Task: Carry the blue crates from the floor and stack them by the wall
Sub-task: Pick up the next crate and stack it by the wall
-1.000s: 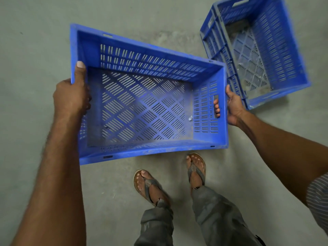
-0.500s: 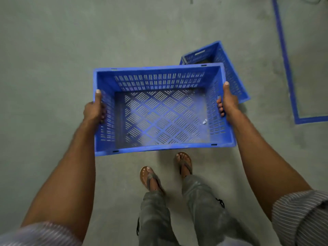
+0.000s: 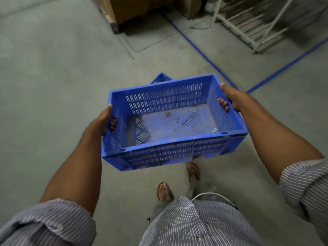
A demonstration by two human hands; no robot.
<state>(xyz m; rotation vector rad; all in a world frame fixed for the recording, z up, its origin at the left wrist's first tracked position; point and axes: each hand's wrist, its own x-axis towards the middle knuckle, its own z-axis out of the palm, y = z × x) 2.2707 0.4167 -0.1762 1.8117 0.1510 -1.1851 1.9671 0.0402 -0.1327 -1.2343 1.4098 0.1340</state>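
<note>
A person stands on the grey concrete floor (image 3: 53, 86) holding a blue crate (image 3: 174, 150) out in front of the body, clear of the ground and tipped a little so its right end sits higher than its left. The left hand (image 3: 103, 121) grips the crate's left end wall, thumb lying along the top rim and fingers (image 3: 113, 124) curled through the handle slot so the tips show inside. The right hand (image 3: 230, 99) grasps the right end wall the same way, thumb on the rim and fingers (image 3: 223, 104) hooked through the slot. Both arms are stretched forward, with striped shirt sleeves rolled above the elbows.

The crate is empty apart from a small pale scrap (image 3: 214, 130) lying near its right near corner; its perforated base looks dusty. Just beyond its far rim, a corner of a second blue crate (image 3: 161, 78) peeks out, resting on the floor; the rest of it is hidden behind the carried one.

Below the crate, two feet in brown sandals show on the floor, the left foot (image 3: 164, 191) nearer than the right foot (image 3: 193, 171).

Farther off, blue floor lines (image 3: 200, 54) meet in an angle to the right of the crate. Beyond them at the far right stands a pale metal rack (image 3: 248, 29), blurred, and at the far middle a brown wooden box or pallet load (image 3: 134, 9).
</note>
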